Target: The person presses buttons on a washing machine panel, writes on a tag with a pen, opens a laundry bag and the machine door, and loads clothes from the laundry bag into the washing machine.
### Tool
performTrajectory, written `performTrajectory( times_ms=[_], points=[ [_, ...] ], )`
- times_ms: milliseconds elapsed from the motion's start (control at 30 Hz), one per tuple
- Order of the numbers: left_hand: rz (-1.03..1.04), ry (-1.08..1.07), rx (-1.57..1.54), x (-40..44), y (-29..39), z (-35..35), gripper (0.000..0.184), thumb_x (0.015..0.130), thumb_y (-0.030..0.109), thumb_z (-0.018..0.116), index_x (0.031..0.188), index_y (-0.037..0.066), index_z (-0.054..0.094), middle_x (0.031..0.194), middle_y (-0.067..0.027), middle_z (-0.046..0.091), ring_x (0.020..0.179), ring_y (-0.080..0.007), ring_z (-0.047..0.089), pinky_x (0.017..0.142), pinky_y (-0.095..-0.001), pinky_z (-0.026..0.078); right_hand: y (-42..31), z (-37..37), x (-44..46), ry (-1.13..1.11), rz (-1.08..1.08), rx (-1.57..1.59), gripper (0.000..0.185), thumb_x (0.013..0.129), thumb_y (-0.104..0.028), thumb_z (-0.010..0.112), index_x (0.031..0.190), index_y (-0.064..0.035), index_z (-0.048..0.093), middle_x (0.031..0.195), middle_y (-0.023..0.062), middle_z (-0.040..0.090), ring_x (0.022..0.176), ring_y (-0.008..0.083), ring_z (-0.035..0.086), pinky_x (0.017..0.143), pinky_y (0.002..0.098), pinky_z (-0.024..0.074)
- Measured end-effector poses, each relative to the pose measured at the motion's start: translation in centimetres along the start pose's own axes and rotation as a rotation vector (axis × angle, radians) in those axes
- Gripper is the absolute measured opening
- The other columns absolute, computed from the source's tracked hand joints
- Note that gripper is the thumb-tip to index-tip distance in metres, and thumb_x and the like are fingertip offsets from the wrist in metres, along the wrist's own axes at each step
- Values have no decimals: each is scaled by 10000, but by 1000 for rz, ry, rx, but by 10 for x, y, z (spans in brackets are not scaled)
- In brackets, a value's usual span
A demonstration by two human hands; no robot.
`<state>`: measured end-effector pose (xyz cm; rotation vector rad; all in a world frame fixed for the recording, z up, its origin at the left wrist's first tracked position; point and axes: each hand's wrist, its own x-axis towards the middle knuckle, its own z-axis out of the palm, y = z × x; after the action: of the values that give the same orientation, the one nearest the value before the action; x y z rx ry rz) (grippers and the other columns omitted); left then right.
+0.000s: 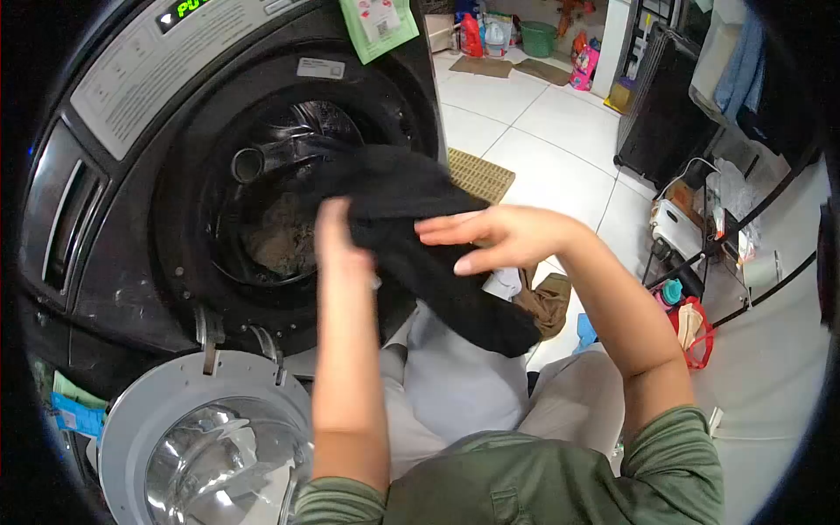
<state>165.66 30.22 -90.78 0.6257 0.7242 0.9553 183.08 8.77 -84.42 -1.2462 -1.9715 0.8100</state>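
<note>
A black garment [402, 201] stretches from the washing machine's round opening [219, 236] toward my lap, its lower end hanging over my knees. My left hand [339, 241] is at the garment's near side, just in front of the opening. It is smeared by motion, and its fingers are partly hidden by the cloth. My right hand [494, 238] lies over the other side of the garment, fingers stretched out and thumb apart. Inside the drum sits a brownish, crumpled mass [284, 236] that I cannot make out clearly.
The machine's round glass door [210, 455] hangs open at the lower left. Brown cloth [549, 304] lies on the tiled floor by my knees. A woven mat [479, 175] is beside the machine. A black suitcase [665, 96] and a cluttered rack [691, 227] stand at the right.
</note>
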Motion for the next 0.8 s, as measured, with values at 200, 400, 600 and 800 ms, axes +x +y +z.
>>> performTrajectory(
  times_ms=[200, 400, 600, 800],
  points=[
    [465, 94, 700, 23, 63, -63, 770, 865, 483, 619, 1437, 42, 354, 1428, -219, 423, 1269, -369, 467, 1096, -473, 362, 94, -20, -26, 135, 495, 96, 465, 927, -235, 636, 1340, -46, 540, 1187, 123, 662, 1035, 216, 639, 905, 315, 495],
    [268, 104, 2050, 52, -2, -138, 737, 628, 258, 871, 1252, 30, 553, 1217, -292, 567, 1147, -389, 565, 946, -438, 461, 275, 37, -19, 105, 828, -221, 366, 838, -321, 677, 995, 9, 685, 953, 200, 687, 900, 333, 655, 806, 417, 504],
    [-86, 44, 1373, 85, 12, -136, 194, 776, 60, 713, 912, -38, 615, 737, -139, 659, 774, -213, 666, 703, -327, 526, 418, 128, 7, 299, 1036, -312, 518, 799, -238, 714, 1274, -73, 587, 1340, 192, 523, 1185, 384, 535, 973, 422, 469],
    [771, 553, 633, 95, 51, -98, 328, 933, 91, 548, 1239, -7, 488, 1265, -190, 505, 1131, -219, 516, 902, -376, 477, 431, 199, -21, 250, 1042, -228, 568, 851, -241, 585, 1401, -188, 454, 1325, 204, 544, 1175, 386, 554, 987, 455, 455]
  ],
)
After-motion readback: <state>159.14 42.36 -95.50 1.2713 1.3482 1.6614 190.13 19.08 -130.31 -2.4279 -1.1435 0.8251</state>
